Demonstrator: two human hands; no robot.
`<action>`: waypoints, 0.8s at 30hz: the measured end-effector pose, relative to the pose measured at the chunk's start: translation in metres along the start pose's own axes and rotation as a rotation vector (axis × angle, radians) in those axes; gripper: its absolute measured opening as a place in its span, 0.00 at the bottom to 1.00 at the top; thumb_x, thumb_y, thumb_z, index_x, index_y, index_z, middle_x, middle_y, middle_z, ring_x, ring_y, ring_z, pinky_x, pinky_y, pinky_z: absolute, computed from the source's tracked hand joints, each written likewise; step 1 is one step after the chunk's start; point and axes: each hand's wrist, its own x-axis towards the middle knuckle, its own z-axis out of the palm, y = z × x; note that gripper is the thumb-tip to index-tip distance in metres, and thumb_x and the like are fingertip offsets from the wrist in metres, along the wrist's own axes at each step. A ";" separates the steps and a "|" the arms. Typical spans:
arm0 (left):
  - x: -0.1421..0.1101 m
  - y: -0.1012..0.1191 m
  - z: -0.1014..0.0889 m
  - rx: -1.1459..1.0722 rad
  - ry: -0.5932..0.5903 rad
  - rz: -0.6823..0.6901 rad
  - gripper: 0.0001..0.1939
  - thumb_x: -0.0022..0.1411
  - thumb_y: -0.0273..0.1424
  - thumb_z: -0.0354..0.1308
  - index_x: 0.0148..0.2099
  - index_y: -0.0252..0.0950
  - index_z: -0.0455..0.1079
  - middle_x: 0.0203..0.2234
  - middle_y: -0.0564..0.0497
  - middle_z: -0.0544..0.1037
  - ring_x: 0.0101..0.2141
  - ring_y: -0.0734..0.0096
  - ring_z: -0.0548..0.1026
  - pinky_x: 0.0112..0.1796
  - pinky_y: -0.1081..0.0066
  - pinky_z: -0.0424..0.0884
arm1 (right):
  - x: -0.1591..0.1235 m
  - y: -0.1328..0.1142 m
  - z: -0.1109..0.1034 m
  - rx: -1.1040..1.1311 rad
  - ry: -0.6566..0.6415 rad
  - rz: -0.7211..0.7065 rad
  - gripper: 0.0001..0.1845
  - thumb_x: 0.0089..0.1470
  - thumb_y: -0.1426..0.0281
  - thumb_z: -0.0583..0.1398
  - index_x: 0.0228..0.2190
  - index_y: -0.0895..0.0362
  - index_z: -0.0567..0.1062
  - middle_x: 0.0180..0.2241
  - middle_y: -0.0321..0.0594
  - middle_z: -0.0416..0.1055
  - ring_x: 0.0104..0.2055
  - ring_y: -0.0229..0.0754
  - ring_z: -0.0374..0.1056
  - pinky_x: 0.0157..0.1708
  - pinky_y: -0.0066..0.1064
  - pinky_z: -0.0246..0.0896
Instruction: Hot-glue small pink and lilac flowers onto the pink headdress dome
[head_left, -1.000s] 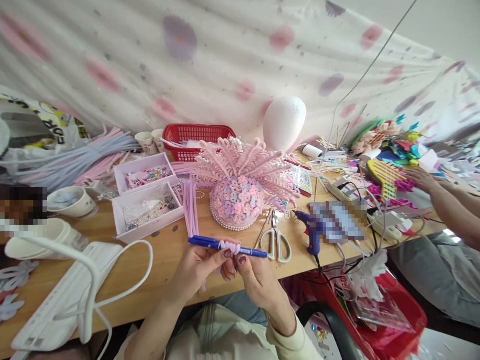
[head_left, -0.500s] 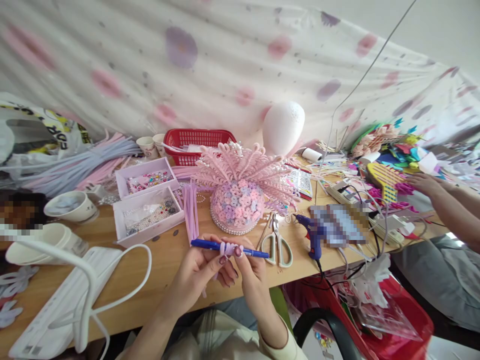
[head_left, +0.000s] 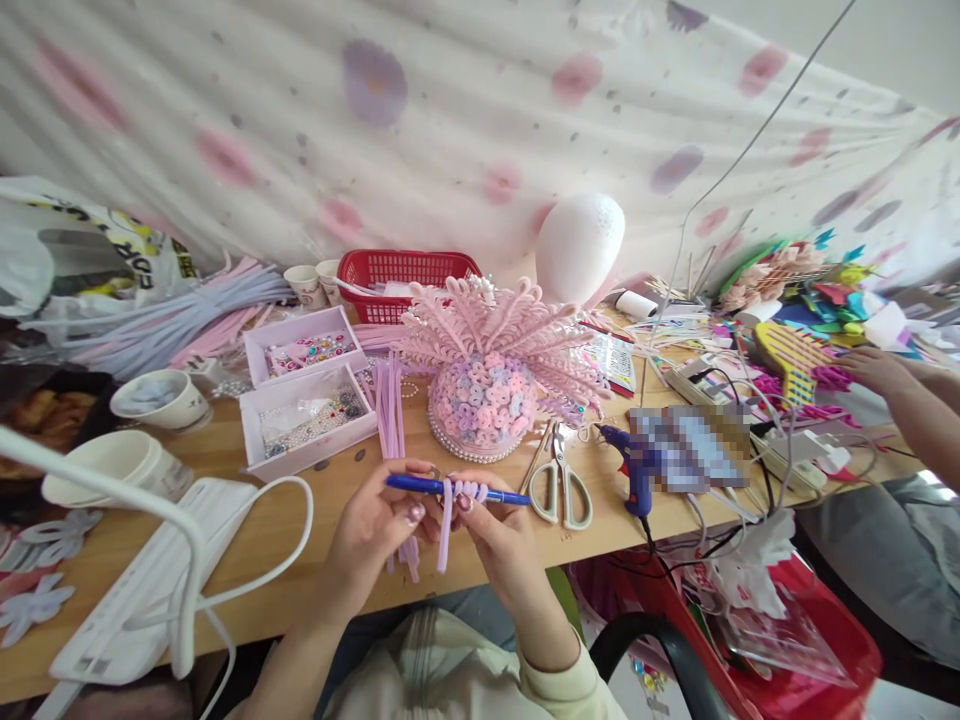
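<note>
A blue pen (head_left: pixel 412 484) lies level in front of me, with a lilac pipe cleaner (head_left: pixel 445 530) coiled around its middle and one end hanging down. My right hand (head_left: pixel 504 540) pinches the coil against the pen, thumb on top. My left hand (head_left: pixel 373 530) is closed around the pen's left part; some of its fingers are hidden behind. Just beyond stands a flower-covered dome (head_left: pixel 484 405) in pink and lilac with pearl trim and pink fuzzy plumes (head_left: pixel 495 320). Scissors (head_left: pixel 559 485) lie right of my right hand. Lilac pipe cleaners (head_left: pixel 390 405) lie behind my left hand.
Two bead boxes (head_left: pixel 311 460), paper cups (head_left: pixel 161 400) and a white power strip (head_left: pixel 150 590) with a looping cable are on the left. A red basket (head_left: pixel 405 265) and white foam head (head_left: pixel 581 250) stand behind. Rightward are a blue glue gun (head_left: pixel 636 470) and another person's hand (head_left: pixel 874 368).
The pipe cleaner's end now hangs down in front of the pen, and my left thumb has moved left, off the coil. The view has shifted slightly.
</note>
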 end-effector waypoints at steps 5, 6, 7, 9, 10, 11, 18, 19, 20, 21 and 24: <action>0.005 0.001 -0.001 0.143 0.052 0.001 0.20 0.53 0.37 0.72 0.43 0.38 0.67 0.31 0.52 0.80 0.33 0.68 0.80 0.33 0.71 0.78 | 0.001 0.002 -0.004 -0.027 -0.013 -0.008 0.19 0.47 0.56 0.72 0.37 0.53 0.81 0.38 0.40 0.78 0.37 0.42 0.71 0.39 0.32 0.66; 0.005 0.000 0.000 0.180 0.052 0.010 0.19 0.53 0.36 0.71 0.42 0.38 0.67 0.31 0.52 0.80 0.33 0.68 0.80 0.34 0.71 0.78 | 0.001 0.002 -0.003 -0.025 -0.006 0.001 0.19 0.47 0.55 0.72 0.37 0.53 0.81 0.37 0.40 0.79 0.37 0.42 0.71 0.39 0.33 0.67; 0.004 0.000 0.001 0.209 0.054 0.021 0.17 0.54 0.36 0.70 0.42 0.38 0.67 0.31 0.52 0.80 0.32 0.68 0.79 0.34 0.71 0.78 | 0.002 0.002 -0.002 -0.022 0.005 0.009 0.19 0.46 0.55 0.72 0.37 0.54 0.81 0.36 0.40 0.79 0.37 0.42 0.71 0.39 0.32 0.67; 0.003 -0.002 0.003 0.252 0.063 0.053 0.15 0.55 0.35 0.68 0.41 0.38 0.68 0.31 0.52 0.80 0.32 0.68 0.79 0.34 0.71 0.78 | 0.002 0.002 0.000 -0.015 0.038 0.023 0.21 0.43 0.56 0.74 0.36 0.54 0.81 0.35 0.39 0.78 0.36 0.41 0.71 0.38 0.31 0.66; 0.003 -0.002 0.004 0.273 0.072 0.068 0.14 0.55 0.34 0.68 0.41 0.39 0.68 0.31 0.52 0.79 0.32 0.68 0.79 0.34 0.72 0.77 | 0.003 0.002 0.001 -0.011 0.058 0.031 0.22 0.40 0.56 0.75 0.35 0.54 0.81 0.34 0.39 0.78 0.36 0.41 0.71 0.37 0.31 0.66; 0.002 -0.002 0.004 0.294 0.079 0.076 0.14 0.55 0.34 0.68 0.41 0.39 0.68 0.31 0.52 0.79 0.31 0.69 0.79 0.34 0.72 0.77 | 0.004 0.002 0.002 -0.007 0.079 0.039 0.23 0.37 0.56 0.76 0.34 0.54 0.81 0.33 0.38 0.78 0.35 0.41 0.70 0.36 0.31 0.66; -0.004 0.002 0.002 0.189 0.051 -0.020 0.13 0.60 0.38 0.64 0.43 0.36 0.74 0.33 0.49 0.81 0.31 0.69 0.78 0.36 0.69 0.78 | 0.008 -0.003 0.002 -0.038 0.104 0.056 0.23 0.35 0.58 0.76 0.30 0.56 0.78 0.26 0.36 0.76 0.28 0.39 0.68 0.31 0.31 0.65; -0.004 0.003 0.001 0.176 0.053 -0.028 0.13 0.60 0.39 0.64 0.42 0.36 0.74 0.32 0.49 0.81 0.30 0.69 0.78 0.36 0.69 0.78 | 0.008 -0.005 0.002 -0.058 0.094 0.049 0.22 0.34 0.59 0.76 0.29 0.56 0.77 0.26 0.36 0.75 0.28 0.39 0.68 0.30 0.31 0.64; -0.005 0.004 -0.001 0.174 0.056 -0.032 0.14 0.60 0.40 0.64 0.41 0.35 0.74 0.31 0.49 0.80 0.29 0.69 0.77 0.36 0.68 0.78 | 0.008 -0.007 0.002 -0.081 0.083 0.042 0.22 0.34 0.59 0.76 0.29 0.55 0.77 0.25 0.36 0.75 0.27 0.39 0.68 0.29 0.31 0.64; -0.006 0.004 -0.002 0.176 0.059 -0.034 0.14 0.60 0.40 0.65 0.41 0.35 0.75 0.30 0.49 0.80 0.30 0.68 0.77 0.36 0.68 0.78 | 0.007 -0.009 0.001 -0.104 0.074 0.033 0.21 0.34 0.59 0.76 0.28 0.55 0.77 0.25 0.36 0.74 0.27 0.39 0.67 0.28 0.31 0.64; -0.009 0.005 -0.005 0.188 0.068 -0.027 0.14 0.61 0.41 0.65 0.41 0.35 0.76 0.30 0.49 0.80 0.31 0.67 0.78 0.36 0.69 0.77 | 0.007 -0.014 -0.001 -0.159 0.060 0.013 0.21 0.35 0.58 0.76 0.28 0.56 0.78 0.24 0.35 0.73 0.25 0.38 0.65 0.25 0.29 0.62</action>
